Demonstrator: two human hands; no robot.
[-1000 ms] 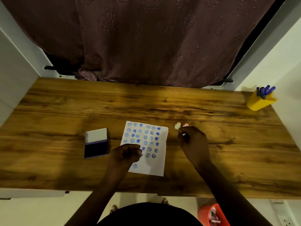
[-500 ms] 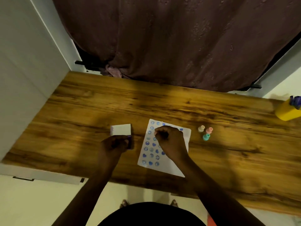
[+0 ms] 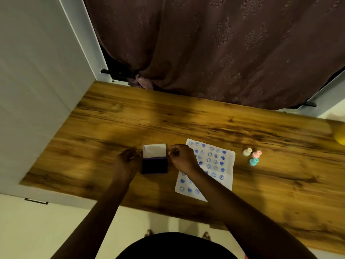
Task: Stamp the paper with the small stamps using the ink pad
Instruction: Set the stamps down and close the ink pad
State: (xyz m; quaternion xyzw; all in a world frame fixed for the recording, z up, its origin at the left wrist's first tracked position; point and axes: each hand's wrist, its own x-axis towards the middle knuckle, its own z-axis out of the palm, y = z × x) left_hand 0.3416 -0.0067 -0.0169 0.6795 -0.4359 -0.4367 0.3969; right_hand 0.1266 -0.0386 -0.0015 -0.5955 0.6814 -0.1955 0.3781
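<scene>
The ink pad [image 3: 154, 165] lies open on the wooden table [image 3: 261, 184], its white lid [image 3: 154, 150] folded back toward 12 o'clock, so its long axis runs from 6 to 12. The left hand [image 3: 128, 159] touches its left edge, the right hand [image 3: 182, 158] its upper right corner; both are curled, but I cannot tell what they grip. The paper [image 3: 226, 166], at 3 o'clock from the pad, is long from 12 to 6 and carries blue stamp marks. Three small stamps [image 3: 252, 157] stand near its right side.
</scene>
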